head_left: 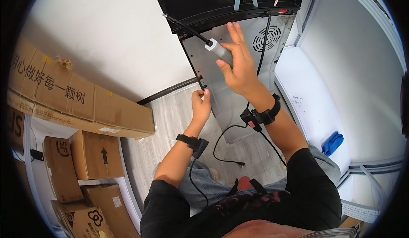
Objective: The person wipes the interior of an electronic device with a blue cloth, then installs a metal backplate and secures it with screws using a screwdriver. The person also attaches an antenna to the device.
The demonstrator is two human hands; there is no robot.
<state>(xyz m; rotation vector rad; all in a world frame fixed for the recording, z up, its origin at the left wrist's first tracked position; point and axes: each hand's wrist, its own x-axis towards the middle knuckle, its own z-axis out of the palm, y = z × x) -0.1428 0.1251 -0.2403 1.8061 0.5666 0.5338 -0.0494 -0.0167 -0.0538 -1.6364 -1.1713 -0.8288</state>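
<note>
Gripping a grey-handled screwdriver (pixel 219 50) between thumb and fingers: right hand (pixel 239 67), shaft pointing away, leftward. Left hand (pixel 201 104), lower: thumb and forefinger drawn together at metal panel (pixel 223 93) edge; contents, cannot tell. Beyond right hand: black cable (pixel 265 37), round vent (pixel 275 32). Left of both hands: long cardboard box (pixel 81 95).

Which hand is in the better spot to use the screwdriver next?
Probably the right hand: it holds the screwdriver by its grey handle, in front of the metal panel, though the tip points off to the left. The left hand is at the panel's left edge, without a screwdriver.
</note>
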